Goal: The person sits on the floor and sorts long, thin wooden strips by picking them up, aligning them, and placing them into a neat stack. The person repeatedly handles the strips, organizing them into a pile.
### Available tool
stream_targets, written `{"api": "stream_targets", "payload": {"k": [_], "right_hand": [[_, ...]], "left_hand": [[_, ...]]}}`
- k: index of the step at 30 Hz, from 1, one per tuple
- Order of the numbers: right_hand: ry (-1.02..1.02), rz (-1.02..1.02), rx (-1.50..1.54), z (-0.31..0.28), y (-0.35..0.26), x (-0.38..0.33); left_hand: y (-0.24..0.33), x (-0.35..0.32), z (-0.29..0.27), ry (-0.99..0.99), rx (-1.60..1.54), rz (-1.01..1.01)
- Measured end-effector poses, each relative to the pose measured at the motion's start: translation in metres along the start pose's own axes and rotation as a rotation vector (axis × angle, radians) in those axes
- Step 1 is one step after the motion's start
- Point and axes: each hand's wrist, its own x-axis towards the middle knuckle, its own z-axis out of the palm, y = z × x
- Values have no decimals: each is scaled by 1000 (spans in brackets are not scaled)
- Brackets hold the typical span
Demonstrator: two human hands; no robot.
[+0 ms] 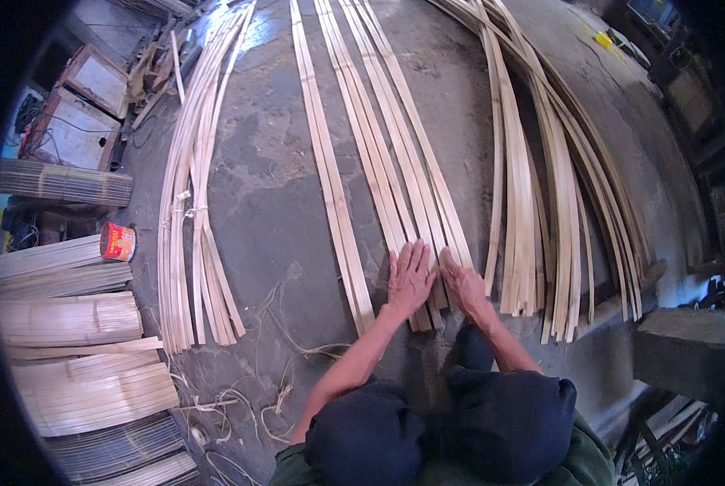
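The left hand (411, 277) lies flat, palm down, with fingers spread and stretched away from the person, pressing on the near ends of the middle group of bamboo strips (395, 170). Its bare forearm comes in from the lower edge and slants up to the right. The right hand (463, 285) rests just beside it, also palm down, fingers open and angled toward the far left, their tips on the rightmost strips of the same group. Neither hand grips anything; both simply lie open on the strips.

These strips are long, thin, pale yellow slats laid side by side on the grey concrete floor (273, 202), running from the hands away to the far edge. A separate pair of strips (330, 178) lies just left of them. Further left is a tied bundle of strips (192, 211); to the right a curved bundle (540, 194) fans outward. At the far left stand stacked bamboo mats (79, 364) and a small red can (118, 241). Loose fibre scraps (257, 389) lie near the person's dark-clad knees (443, 421).
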Motion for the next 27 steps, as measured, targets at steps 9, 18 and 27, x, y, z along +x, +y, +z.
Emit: {"api": "stream_targets", "payload": {"k": [9,18,27], "right_hand": [[-35,60,-21,-7,-3,-2],[224,-69,-189,-14,12,6],[313,-107,-164,-8,23,18]], "left_hand": [[11,4,-7,8,80,56],[20,5,-8,-54,115,31],[11,0,-11,22,0,-18]]}}
